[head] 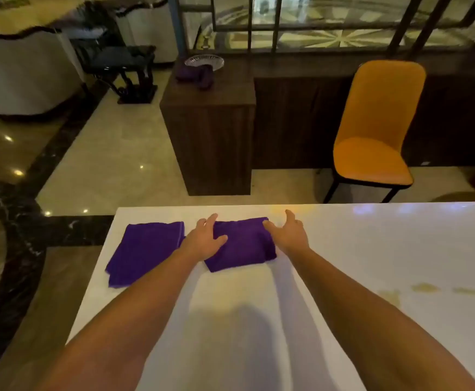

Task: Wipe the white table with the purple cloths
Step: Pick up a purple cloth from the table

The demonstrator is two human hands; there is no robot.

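Two folded purple cloths lie near the far left corner of the white table [372,249]. The left cloth [143,252] lies flat and untouched. My left hand [204,239] rests with spread fingers on the left edge of the right cloth [243,244]. My right hand [288,234] is at that cloth's right edge, fingers apart, thumb touching its far corner. Neither hand has closed around the cloth. A few yellowish stains [425,287] mark the table to the right.
Beyond the table's far edge stand an orange chair [374,131] and a dark wooden cabinet [211,131] with a glass dish [204,62] and more purple cloth [194,74] on top. Glossy marble floor [103,165] lies to the left.
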